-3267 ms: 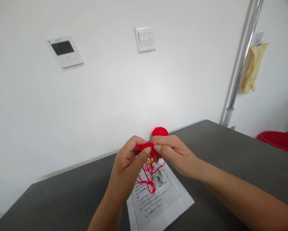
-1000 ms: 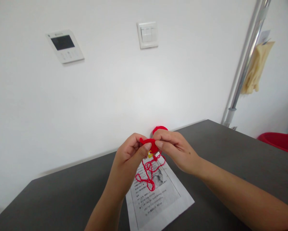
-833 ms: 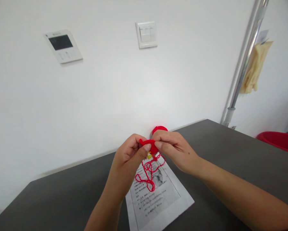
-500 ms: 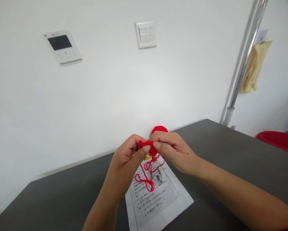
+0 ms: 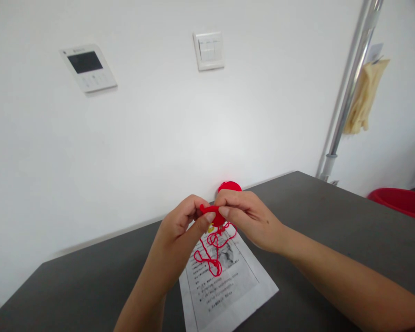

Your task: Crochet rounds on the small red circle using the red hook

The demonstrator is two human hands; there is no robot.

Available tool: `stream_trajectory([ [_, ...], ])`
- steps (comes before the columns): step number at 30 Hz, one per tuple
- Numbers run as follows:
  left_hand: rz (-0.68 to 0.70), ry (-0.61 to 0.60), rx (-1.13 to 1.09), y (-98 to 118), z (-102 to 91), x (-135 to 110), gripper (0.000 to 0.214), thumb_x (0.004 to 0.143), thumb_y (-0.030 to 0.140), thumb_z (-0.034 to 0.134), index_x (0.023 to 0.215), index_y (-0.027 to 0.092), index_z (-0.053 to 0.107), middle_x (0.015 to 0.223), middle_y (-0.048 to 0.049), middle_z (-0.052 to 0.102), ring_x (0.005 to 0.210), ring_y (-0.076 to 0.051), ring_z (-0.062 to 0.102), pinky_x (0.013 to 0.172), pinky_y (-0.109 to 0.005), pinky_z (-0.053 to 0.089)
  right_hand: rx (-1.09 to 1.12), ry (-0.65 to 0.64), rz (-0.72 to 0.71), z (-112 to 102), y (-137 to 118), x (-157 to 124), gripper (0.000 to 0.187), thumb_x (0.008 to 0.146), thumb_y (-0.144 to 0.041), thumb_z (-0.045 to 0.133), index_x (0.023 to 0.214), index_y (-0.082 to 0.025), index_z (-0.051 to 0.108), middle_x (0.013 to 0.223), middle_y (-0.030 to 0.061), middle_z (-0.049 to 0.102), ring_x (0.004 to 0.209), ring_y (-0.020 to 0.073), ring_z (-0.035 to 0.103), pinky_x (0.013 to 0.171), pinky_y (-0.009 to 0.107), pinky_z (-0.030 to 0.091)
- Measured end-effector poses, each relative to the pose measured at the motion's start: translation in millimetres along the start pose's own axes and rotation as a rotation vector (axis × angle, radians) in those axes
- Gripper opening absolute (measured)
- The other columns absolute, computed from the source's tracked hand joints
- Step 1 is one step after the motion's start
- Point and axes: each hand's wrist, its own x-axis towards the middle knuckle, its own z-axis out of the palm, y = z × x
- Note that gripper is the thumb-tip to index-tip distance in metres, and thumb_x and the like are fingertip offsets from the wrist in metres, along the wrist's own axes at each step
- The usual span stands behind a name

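Between my two hands is a small red piece [image 5: 217, 216] that looks like fabric or knitting; its exact kind I cannot make out. My left hand [image 5: 179, 233] pinches its left side, thumb in front. On the right edge, my right hand [image 5: 250, 219] has thumb and forefinger closed. Loose red yarn [image 5: 212, 260] loops below the hands over a printed paper sheet [image 5: 228, 299]. Something small and yellow [image 5: 210, 228] peeks out under my left thumb. Behind my right hand a round red bundle [image 5: 230, 186] shows, partly hidden.
The dark grey table [image 5: 99, 286] meets a white wall bearing a screen panel [image 5: 89, 68] and a light switch [image 5: 209, 50]. A metal pole [image 5: 352, 87], hanging yellowish gloves [image 5: 364, 97] and a red tub [image 5: 397, 200] are at the right.
The view has shifted very slightly. Both hands keep their grip on the red piece, which sits a touch lower; the yarn and paper look the same.
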Motion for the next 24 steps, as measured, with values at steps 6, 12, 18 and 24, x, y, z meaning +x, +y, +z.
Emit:
stream_trajectory([
  [6, -0.001, -0.024, 0.047, 0.5, -0.1, 0.5, 0.017, 0.091, 0.033, 0.057, 0.079, 0.020, 0.058, 0.070, 0.0049, 0.054, 0.067, -0.013, 0.046, 0.063, -0.026, 0.036, -0.020, -0.012, 0.005, -0.1, 1.1, 0.3, 0.020, 0.086, -0.017, 0.044, 0.067, -0.019, 0.050, 0.062, -0.0034, 0.048, 0.058, 0.0101, 0.043, 0.054, 0.023, 0.033],
  [12, -0.013, -0.038, 0.091, 0.2, -2.1, -0.9, 0.017, 0.092, 0.033, 0.056, 0.080, 0.021, 0.058, 0.071, 0.0050, 0.054, 0.068, -0.013, 0.047, 0.064, -0.027, 0.037, -0.013, -0.031, 0.009, -0.1, 1.4, -0.4, 0.019, 0.087, -0.018, 0.044, 0.068, -0.019, 0.050, 0.063, -0.0036, 0.048, 0.058, 0.0099, 0.042, 0.054, 0.023, 0.033],
  [18, -0.015, -0.042, 0.085, 1.3, -1.4, -0.1, 0.018, 0.090, 0.033, 0.058, 0.078, 0.021, 0.059, 0.068, 0.0053, 0.053, 0.065, -0.012, 0.046, 0.062, -0.026, 0.036, -0.044, -0.026, 0.019, 0.0, 1.3, 0.4, 0.019, 0.084, -0.019, 0.043, 0.066, -0.019, 0.048, 0.062, -0.0036, 0.045, 0.058, 0.0104, 0.041, 0.054, 0.023, 0.032],
  [24, -0.030, 0.045, -0.047, -1.1, 3.1, 1.4, 0.014, 0.087, 0.030, 0.061, 0.077, 0.020, 0.059, 0.066, 0.0058, 0.053, 0.062, -0.011, 0.045, 0.059, -0.023, 0.036, -0.013, 0.033, -0.004, 0.3, -0.7, -0.7, 0.020, 0.085, -0.016, 0.043, 0.066, -0.019, 0.048, 0.062, -0.0043, 0.044, 0.057, 0.0094, 0.039, 0.053, 0.023, 0.032],
])
